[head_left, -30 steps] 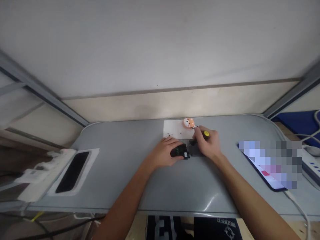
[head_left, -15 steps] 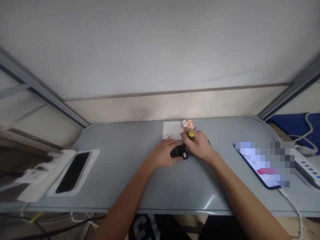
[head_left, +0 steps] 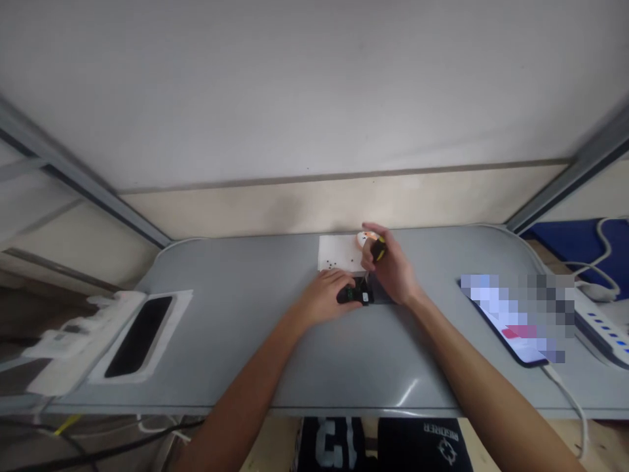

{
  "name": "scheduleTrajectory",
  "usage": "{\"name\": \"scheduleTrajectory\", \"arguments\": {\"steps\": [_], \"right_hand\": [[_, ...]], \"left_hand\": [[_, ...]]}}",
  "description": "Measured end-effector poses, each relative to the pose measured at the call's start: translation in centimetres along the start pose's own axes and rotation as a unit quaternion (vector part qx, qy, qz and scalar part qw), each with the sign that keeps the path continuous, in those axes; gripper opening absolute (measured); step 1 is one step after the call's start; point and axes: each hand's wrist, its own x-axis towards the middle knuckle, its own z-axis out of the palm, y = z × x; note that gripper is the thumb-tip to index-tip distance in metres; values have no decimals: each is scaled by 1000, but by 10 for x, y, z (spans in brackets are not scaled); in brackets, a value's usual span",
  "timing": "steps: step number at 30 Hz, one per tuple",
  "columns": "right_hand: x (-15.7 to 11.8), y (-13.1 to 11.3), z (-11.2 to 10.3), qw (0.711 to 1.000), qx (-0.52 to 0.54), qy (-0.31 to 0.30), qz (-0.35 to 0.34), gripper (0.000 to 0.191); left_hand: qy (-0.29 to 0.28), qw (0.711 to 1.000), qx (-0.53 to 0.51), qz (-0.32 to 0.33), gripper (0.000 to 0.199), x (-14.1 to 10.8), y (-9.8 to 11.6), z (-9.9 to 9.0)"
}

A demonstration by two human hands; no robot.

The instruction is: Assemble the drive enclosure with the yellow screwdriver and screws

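A small dark device [head_left: 350, 294] lies on the grey table at the centre, its left end gripped between the thumb and fingers of my left hand [head_left: 327, 296]. My right hand [head_left: 392, 267] is wrapped round a black and yellow screwdriver [head_left: 378, 249], whose thin shaft slants down toward the device. I cannot make out exactly where the tip touches. Behind both hands is a white sheet [head_left: 339, 249] with several tiny dark screws [head_left: 331, 264] on it. An orange and white animal-faced item [head_left: 364, 238] sits at the sheet's right end, partly hidden by my right hand.
On the grey table [head_left: 236, 341], a black phone [head_left: 140, 337] rests on white paper at the left, beside a white power strip [head_left: 73, 347]. A lit phone [head_left: 506, 321] with a cable lies at the right, near another power strip [head_left: 607, 331]. A wall stands behind.
My right hand has tilted back and opened up somewhat, and the screwdriver now leans, showing its shaft. My left hand still holds the device. The view has shifted slightly.
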Motion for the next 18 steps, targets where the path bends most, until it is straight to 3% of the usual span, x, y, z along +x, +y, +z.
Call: {"name": "scheduleTrajectory", "arguments": {"steps": [2,6,14,18], "right_hand": [[-1,-5,-2,1000,10,-3,-6,34],[-2,-6,-8,1000,2,14,6,48],[3,-9,-8,1000,-2,19,25,41],[3,-6,-13,999,-12,41,25,54]], "left_hand": [[3,1000,0,7,27,0,0,1],[11,1000,3,17,25,0,-1,2],[13,999,4,30,26,-3,-6,2],[12,999,1,35,25,-2,-7,1]]}}
